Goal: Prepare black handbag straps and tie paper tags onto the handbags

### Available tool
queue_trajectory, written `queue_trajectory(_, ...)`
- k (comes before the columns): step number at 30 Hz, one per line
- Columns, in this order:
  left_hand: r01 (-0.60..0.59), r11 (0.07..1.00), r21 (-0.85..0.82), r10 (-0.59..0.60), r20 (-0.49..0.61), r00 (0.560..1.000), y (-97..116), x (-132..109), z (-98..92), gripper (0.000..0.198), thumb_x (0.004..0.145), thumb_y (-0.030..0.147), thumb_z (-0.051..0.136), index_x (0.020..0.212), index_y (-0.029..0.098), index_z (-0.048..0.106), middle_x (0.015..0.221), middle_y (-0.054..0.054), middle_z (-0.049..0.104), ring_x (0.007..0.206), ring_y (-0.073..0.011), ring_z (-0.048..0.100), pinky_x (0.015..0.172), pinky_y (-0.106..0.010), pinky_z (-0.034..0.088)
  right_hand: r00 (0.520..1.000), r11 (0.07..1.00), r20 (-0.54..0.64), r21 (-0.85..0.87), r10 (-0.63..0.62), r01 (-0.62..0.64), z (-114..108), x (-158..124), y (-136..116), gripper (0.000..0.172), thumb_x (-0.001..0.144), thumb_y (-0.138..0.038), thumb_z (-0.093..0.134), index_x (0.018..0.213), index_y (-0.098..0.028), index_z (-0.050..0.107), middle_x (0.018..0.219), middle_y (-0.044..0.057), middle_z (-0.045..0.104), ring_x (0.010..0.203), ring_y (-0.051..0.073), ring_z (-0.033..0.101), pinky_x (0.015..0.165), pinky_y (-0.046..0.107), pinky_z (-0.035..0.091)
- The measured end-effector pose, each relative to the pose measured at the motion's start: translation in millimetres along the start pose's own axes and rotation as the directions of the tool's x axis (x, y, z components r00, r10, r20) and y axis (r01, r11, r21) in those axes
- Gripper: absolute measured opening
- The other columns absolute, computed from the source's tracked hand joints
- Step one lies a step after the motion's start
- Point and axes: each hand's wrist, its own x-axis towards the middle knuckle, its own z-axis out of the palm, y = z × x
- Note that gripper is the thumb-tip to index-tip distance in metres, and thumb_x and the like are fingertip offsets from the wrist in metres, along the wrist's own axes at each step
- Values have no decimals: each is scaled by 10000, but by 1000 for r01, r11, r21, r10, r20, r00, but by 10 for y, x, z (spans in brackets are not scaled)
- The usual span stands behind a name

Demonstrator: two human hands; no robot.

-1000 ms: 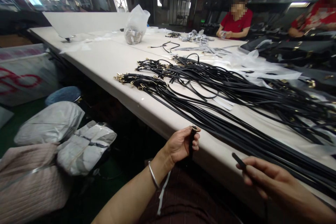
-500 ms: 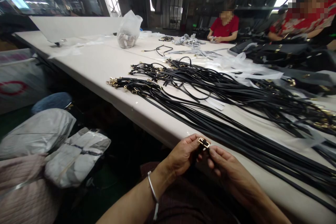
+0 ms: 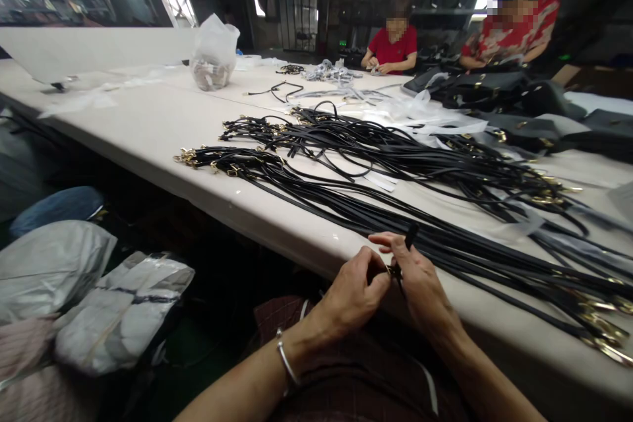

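Observation:
Just over the table's near edge, my left hand (image 3: 357, 287) pinches a small gold buckle (image 3: 389, 269) between thumb and fingers. Close beside it, my right hand (image 3: 420, 277) is closed on a black strap (image 3: 411, 236), whose end sticks up between thumb and forefinger. The buckle is mostly hidden by my fingers, and the strap's lower part drops into the dark below my hands. Behind my hands a long bundle of black straps (image 3: 341, 201) with gold metal ends lies along the table's edge.
A second pile of black straps (image 3: 376, 138) lies farther back on the white table (image 3: 143, 125). Beyond it are a plastic bag (image 3: 213, 53), clear wrapping (image 3: 420, 112) and black bags (image 3: 489, 89). Two people in red sit across the table. Wrapped bundles (image 3: 123, 310) stand at lower left.
My view has turned to the right. My right hand has risen and now grips the strap with its end pointing up; the buckle has turned and is largely covered by my fingers.

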Motion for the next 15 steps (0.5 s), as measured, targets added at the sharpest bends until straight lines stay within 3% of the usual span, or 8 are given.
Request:
queue_trajectory(2,104,992,-69,-95,112,989,-4,0,53,214,861,256,571,1053,180,626,830,5,590,753,-147,520,706,-264,392,998,982,-34,185,48,-41,-75,19,-125,474,892,-655,552,975,-239,764,1195,71,698,1232,296,533,1101,419,375)
queue_trajectory(5,313,894,-320,-199,343,918,-50,-6,167,301,824,335,581,1044,142,652,708,26,512,590,-104,435,570,-236,353,992,840,-4,532,127,-105,-209,49,-329,394,920,-577,560,951,-242,764,1120,62,733,1279,256,532,1133,402,384)
queue_trajectory(9,495,712,-497,-187,546,817,-71,-34,288,267,767,362,604,868,122,660,572,52,431,476,-72,349,499,-213,336,993,711,-7,699,121,-82,-405,96,-462,338,956,-532,526,957,-278,750,1044,35,749,1243,217,574,1119,401,428)
queue_trajectory(11,530,674,-514,-214,550,807,-53,-34,280,230,741,330,614,865,138,645,528,69,416,438,-66,325,477,-205,330,993,687,-26,724,117,-61,-516,100,-438,319,957,-526,529,979,-291,744,1044,25,750,1240,203,574,1116,395,433)
queue_trajectory(15,441,764,-470,-277,378,883,-59,14,174,140,720,289,603,771,159,605,472,77,415,396,-61,298,412,-198,252,984,723,22,676,177,-145,-717,2,-261,360,911,-553,599,1079,-265,735,1134,40,728,1243,224,561,1061,384,490)
